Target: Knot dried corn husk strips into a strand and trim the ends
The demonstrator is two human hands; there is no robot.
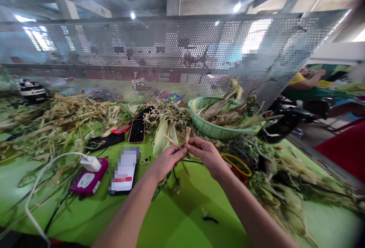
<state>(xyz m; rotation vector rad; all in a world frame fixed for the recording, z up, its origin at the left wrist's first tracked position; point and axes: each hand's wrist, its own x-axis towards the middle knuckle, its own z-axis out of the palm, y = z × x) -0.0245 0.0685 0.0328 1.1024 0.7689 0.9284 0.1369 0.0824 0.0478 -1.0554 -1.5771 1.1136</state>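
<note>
In front of the round, perforated basket (pixel 212 129), thin straw-coloured strips (pixel 188 134) are held, their flared ends spread in a V. They are pinched between thumb and fingertips in the grip of the left hand (pixel 169 160) and the right hand (pixel 205 154). Papery, curled leaves (pixel 219 114) are piled in the basket. Left of it, a pale, ribbed husk (pixel 160 139) is laid on the smooth counter (pixel 182 217); at its right front, limp stalks (pixel 285 200) are heaped.

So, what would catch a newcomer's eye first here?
Probably the left hand and right hand, front and centre, pinching pale strips. Then the green basket of dry leaves, behind them to the right, and the purple block with a white plug, at left.
</note>
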